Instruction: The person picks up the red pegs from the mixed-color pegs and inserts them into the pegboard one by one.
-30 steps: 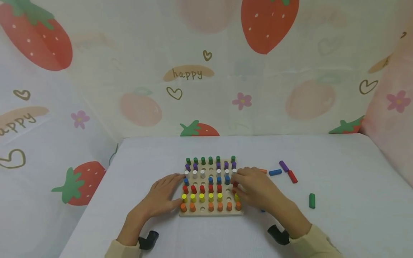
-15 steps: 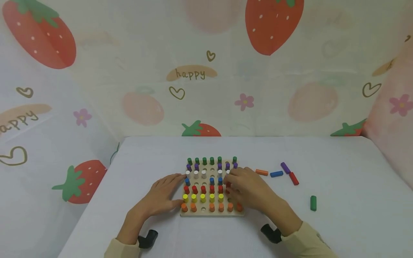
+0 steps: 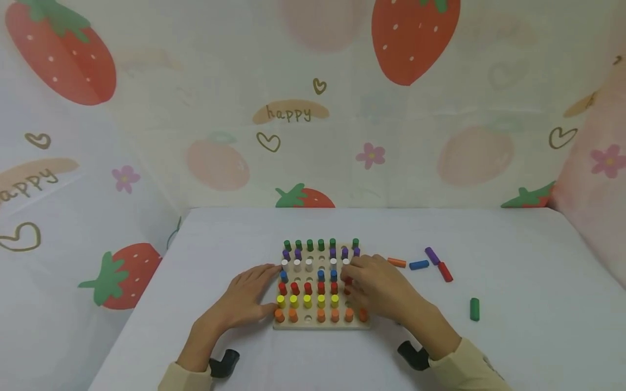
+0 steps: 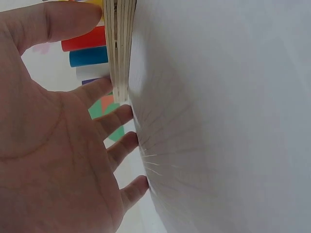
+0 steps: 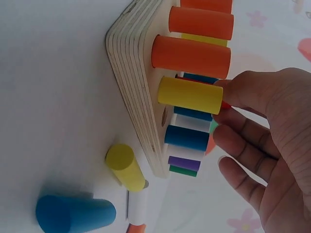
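Observation:
A wooden pegboard [image 3: 323, 327] lies flat on the table, with rows of green, purple, white, blue, red, yellow and orange pegs standing in its holes. Along its left edge rests my left hand [image 3: 246, 296], thumb and forefinger touching the board's side [image 4: 119, 53], the other fingertips on the tablecloth. My right hand [image 3: 381, 285] is over the right part of the board. Its thumb and forefinger pinch a red peg [image 5: 226, 104] in the red row, near the sixth column; whether it sits fully in a hole is hidden. An empty hole [image 5: 164, 115] shows between a yellow peg [image 5: 190, 95] and a blue peg [image 5: 187, 138].
Right of the board lie loose orange [image 3: 396, 262], blue [image 3: 419, 265], purple [image 3: 432, 255], red [image 3: 445, 271] and green pegs [image 3: 475, 309]. The right wrist view shows loose yellow [image 5: 126, 167], blue [image 5: 75, 213] and white pegs [image 5: 137, 206] beside the board.
My right hand has shifted left with the red peg, from the last column to the one before it, and has hardly moved in the last half second. My left hand has stayed still.

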Demonstrator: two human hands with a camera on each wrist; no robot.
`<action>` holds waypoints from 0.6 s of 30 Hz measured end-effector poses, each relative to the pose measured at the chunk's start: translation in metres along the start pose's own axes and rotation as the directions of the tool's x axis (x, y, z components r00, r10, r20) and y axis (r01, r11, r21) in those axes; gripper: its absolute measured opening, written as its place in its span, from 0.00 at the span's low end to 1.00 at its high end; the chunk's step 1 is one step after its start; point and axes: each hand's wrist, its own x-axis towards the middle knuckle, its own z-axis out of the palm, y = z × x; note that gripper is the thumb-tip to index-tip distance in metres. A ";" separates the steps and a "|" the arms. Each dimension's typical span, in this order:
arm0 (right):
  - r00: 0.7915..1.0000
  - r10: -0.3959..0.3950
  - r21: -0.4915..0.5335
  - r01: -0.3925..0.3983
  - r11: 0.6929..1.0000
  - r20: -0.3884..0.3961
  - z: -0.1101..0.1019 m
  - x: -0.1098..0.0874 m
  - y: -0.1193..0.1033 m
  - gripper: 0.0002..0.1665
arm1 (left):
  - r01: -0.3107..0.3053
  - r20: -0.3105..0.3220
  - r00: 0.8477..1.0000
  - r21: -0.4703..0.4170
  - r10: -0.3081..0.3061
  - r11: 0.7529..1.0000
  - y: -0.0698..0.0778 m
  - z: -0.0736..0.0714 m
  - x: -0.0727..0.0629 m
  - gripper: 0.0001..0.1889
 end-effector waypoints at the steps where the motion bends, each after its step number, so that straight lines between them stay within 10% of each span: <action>1: 1.000 -0.001 0.007 0.001 1.000 -0.001 0.000 0.000 0.000 0.07 | 0.001 -0.001 1.000 0.000 -0.001 1.000 0.000 0.000 0.000 0.42; 18: 1.000 0.029 0.029 -0.029 0.999 -0.002 0.002 -0.004 0.003 0.08 | 0.001 -0.002 1.000 0.004 -0.001 1.000 -0.001 0.001 0.001 0.41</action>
